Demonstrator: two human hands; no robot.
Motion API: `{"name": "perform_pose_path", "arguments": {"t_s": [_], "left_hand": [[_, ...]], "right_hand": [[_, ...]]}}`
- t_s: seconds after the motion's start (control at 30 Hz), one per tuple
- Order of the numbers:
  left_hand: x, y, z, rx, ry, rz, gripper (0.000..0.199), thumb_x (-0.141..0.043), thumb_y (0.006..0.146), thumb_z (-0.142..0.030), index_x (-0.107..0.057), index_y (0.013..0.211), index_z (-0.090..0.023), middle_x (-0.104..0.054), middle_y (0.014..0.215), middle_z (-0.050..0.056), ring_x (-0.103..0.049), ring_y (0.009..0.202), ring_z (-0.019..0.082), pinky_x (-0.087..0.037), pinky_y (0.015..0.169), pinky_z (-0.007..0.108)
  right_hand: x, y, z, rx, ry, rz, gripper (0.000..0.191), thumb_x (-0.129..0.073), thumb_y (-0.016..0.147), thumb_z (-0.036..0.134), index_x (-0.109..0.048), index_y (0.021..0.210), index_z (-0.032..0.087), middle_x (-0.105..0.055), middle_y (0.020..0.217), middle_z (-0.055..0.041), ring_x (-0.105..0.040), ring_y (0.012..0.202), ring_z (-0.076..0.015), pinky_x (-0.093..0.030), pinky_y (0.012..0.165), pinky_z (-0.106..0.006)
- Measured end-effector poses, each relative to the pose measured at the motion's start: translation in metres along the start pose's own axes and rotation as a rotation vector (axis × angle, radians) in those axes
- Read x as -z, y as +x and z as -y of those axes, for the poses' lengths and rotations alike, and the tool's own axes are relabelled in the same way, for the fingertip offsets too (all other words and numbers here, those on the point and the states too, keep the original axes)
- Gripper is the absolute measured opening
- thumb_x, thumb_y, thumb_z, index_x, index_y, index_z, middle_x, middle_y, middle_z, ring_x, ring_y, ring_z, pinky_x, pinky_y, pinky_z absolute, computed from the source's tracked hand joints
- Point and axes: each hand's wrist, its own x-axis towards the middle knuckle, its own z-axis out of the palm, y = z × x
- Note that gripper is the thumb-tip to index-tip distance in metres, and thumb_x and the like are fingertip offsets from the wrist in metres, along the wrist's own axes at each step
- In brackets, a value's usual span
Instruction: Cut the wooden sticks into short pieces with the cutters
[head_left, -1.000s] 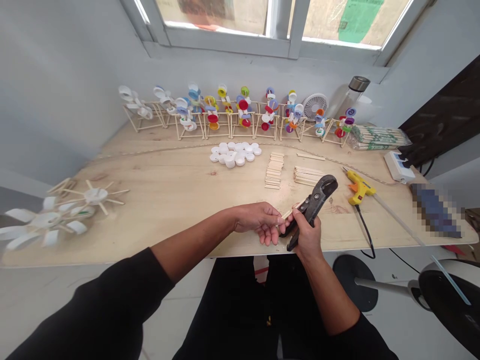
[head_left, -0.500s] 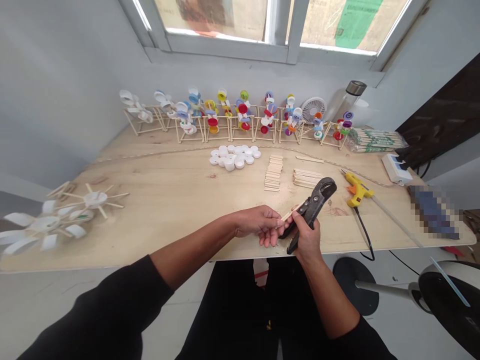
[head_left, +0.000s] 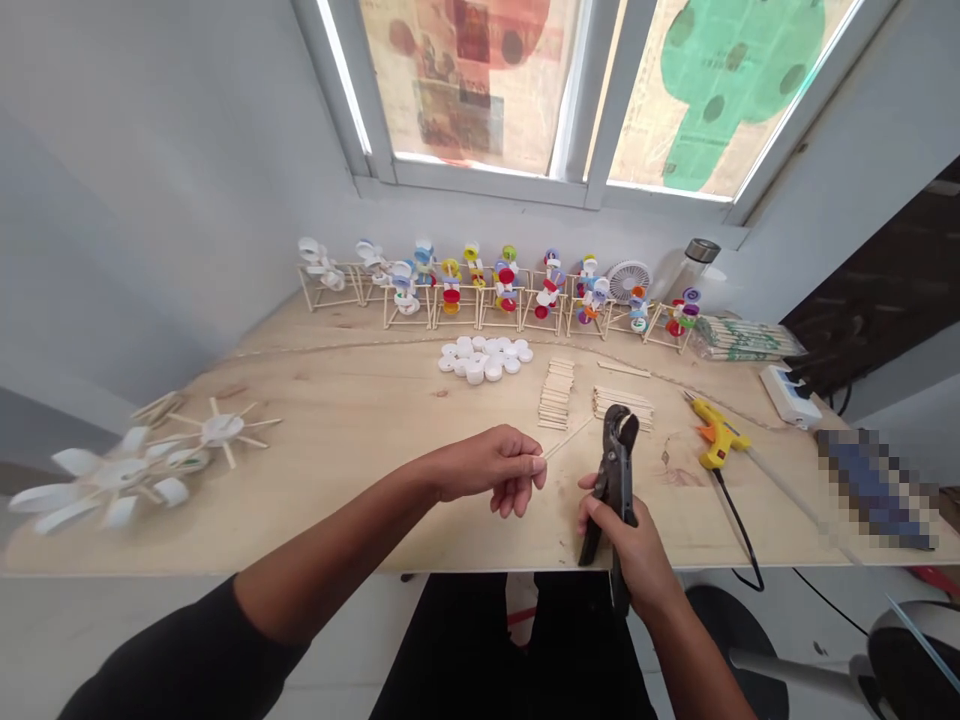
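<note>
Between thumb and fingers, my left hand (head_left: 499, 468) pinches a thin wooden stick (head_left: 568, 440) that points up and right towards the cutter's head. My right hand (head_left: 637, 540) is wrapped round the handles of a black hand cutter (head_left: 616, 470), held upright with its jaws at the top. The stick's far end lies close to the jaws; whether it touches them I cannot tell. Just beyond lie a stack of short wooden sticks (head_left: 556, 395) and a second bundle of sticks (head_left: 624, 405), partly hidden by the cutter head. White bottle caps (head_left: 484, 358) sit in a cluster further left.
Small stick frames with coloured caps (head_left: 506, 290) line the wall side. A yellow glue gun (head_left: 718, 432) with its cable lies right, near a white power strip (head_left: 791, 395). White paddle wheels (head_left: 124, 475) occupy the left end. A bag of sticks (head_left: 750, 338) lies back right.
My hands have moved apart, and the cutter has turned more upright in my right hand. The stick now extends from my left hand towards the cutter. The camera view has tilted up.
</note>
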Motion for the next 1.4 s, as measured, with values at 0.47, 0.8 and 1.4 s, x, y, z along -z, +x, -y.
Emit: {"name": "perform_pose_path", "arguments": {"t_s": [0.47, 0.8, 1.4], "left_hand": [[0.005, -0.016, -0.032, 0.007, 0.387, -0.028, 0.019, -0.042, 0.081, -0.026, -0.051, 0.068, -0.015, -0.058, 0.051, -0.002, -0.050, 0.042, 0.008, -0.038, 0.041, 0.017], [0.002, -0.015, -0.042, 0.045, 0.697, -0.052, 0.022, -0.038, 0.080, -0.023, -0.051, 0.064, -0.016, -0.061, 0.051, 0.000, -0.050, 0.040, 0.009, -0.037, 0.042, 0.019], [0.012, -0.009, -0.046, 0.108, 0.555, 0.111, 0.019, -0.039, 0.079, -0.021, -0.048, 0.064, -0.016, -0.056, 0.045, -0.002, -0.046, 0.036, 0.008, -0.037, 0.038, 0.018]], "right_hand": [[-0.015, -0.016, 0.011, 0.052, -0.414, 0.168, 0.026, -0.050, 0.077, 0.031, -0.053, 0.100, 0.019, -0.055, 0.071, 0.0018, -0.052, 0.064, -0.0154, -0.040, 0.061, -0.026], [-0.021, -0.017, 0.012, 0.070, -0.435, 0.158, 0.023, -0.049, 0.078, 0.030, -0.053, 0.098, 0.019, -0.055, 0.069, 0.0018, -0.053, 0.061, -0.0149, -0.040, 0.058, -0.025], [-0.023, -0.018, 0.009, 0.079, -0.429, 0.137, 0.022, -0.048, 0.079, 0.033, -0.055, 0.093, 0.018, -0.050, 0.061, 0.0032, -0.048, 0.056, -0.0138, -0.038, 0.054, -0.024]]}}
